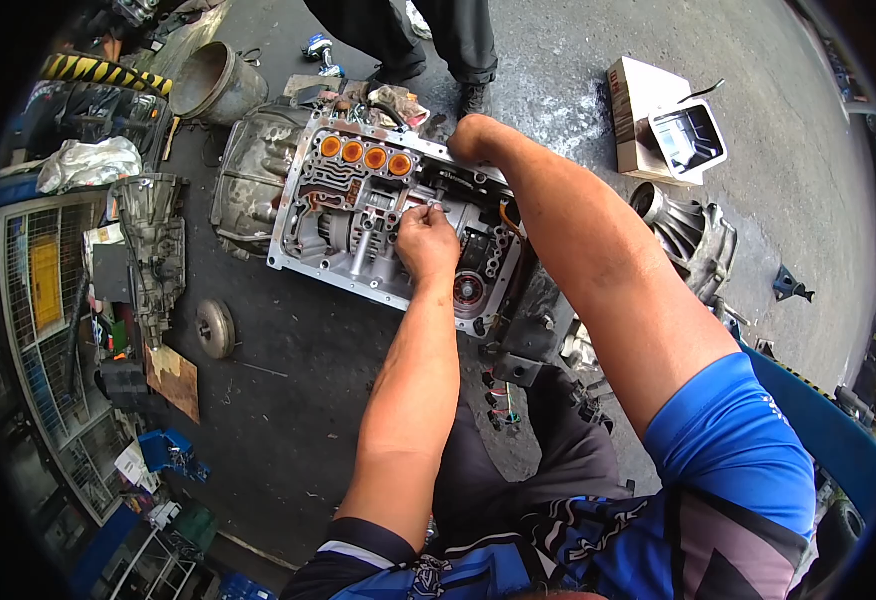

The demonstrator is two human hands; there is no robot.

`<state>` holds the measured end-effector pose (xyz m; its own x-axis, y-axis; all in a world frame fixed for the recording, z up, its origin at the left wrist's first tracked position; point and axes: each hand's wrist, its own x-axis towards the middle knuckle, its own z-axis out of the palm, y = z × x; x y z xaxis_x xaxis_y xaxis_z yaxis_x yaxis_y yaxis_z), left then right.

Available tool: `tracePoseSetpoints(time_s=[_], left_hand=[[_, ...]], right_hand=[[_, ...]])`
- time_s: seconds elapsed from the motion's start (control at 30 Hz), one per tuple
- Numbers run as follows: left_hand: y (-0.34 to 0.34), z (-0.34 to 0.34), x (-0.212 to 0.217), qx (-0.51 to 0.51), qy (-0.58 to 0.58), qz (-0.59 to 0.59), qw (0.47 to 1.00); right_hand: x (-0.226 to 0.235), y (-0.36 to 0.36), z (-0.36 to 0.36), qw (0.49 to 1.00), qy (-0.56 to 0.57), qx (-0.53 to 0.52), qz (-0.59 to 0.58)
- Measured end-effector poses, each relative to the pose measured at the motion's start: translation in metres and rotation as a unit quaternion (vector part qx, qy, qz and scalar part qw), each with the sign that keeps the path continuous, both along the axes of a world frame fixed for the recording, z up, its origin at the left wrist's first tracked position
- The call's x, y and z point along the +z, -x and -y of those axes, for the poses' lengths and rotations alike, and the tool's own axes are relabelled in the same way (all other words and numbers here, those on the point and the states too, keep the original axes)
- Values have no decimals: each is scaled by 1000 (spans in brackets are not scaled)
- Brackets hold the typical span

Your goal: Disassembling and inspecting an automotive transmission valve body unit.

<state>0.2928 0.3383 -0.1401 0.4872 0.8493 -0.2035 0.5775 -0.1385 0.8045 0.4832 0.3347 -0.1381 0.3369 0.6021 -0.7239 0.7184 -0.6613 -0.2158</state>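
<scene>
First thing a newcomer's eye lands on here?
Probably the four orange discs in the upper-left part of the open metal housing, mid-picture. Next, the person's bare arms: the left grip is over the housing's middle, the right grip at its far edge. Then the white tray against a cardboard box, upper right, and the yellow-and-black striped bar, upper left.

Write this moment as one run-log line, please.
left hand: over open transmission case; right hand: at far side, fingers hidden; bystander's legs: beyond case
</scene>
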Motion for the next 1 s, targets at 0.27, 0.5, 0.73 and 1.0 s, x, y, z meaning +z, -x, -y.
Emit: tracePoseSetpoints(time_s=[0.27,0.5,0.73,1.0], left_hand=[[-8,2,2,6,-48,-89,995],[-7,9,-6,-4,-42,-70,997],[-14,-2,-13,124,335,29,934],[-20,-14,8,143,372,-72,914]], right_hand=[[2,0,-3,1000,-15,-18,-14],[-4,-3,12,998,-47,-42,11],[-1,-2,25,990,-113,-57,58],[86,7,52,969,-175,-167,48]])
